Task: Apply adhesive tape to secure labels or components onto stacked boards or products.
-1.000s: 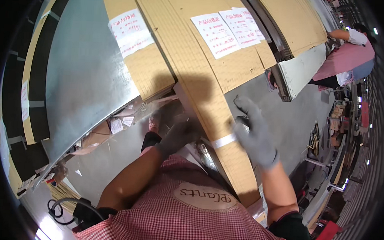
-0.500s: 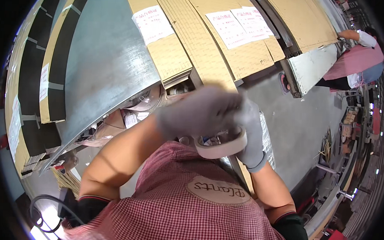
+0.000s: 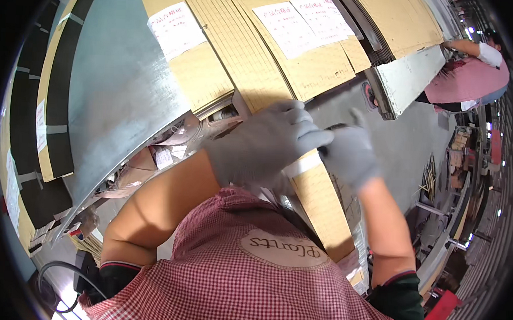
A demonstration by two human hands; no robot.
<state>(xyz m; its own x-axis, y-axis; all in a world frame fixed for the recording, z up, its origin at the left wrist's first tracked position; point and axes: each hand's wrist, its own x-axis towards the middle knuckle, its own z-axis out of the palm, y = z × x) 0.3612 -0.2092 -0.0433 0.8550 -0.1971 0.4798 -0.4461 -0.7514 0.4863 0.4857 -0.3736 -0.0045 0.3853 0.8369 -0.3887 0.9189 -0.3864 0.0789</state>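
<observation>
Both my hands wear grey gloves and meet above a long, narrow cardboard-faced piece (image 3: 322,203). My left hand (image 3: 260,142) has its fingers curled and pressed together, pointing right; what they hold is hidden. Close beside its fingertips, my right hand (image 3: 351,155) is bent inward, with its thumb raised and blurred. A small dark edge (image 3: 337,127) shows at the right fingers, too unclear to name. Across the cardboard just below the hands lies a pale band of tape (image 3: 303,164).
Stacked cardboard-faced panels (image 3: 238,45) with paper labels (image 3: 176,29) lie ahead. To the left is a grey metal sheet (image 3: 123,74), with dark-edged cardboard strips (image 3: 57,117) beyond it. A person in pink (image 3: 469,80) bends beside a panel stack at far right.
The white tape roll between my hands has gone out of sight. My right hand has moved right and turned inward, the left slightly left. A pale tape band now shows on the cardboard.
</observation>
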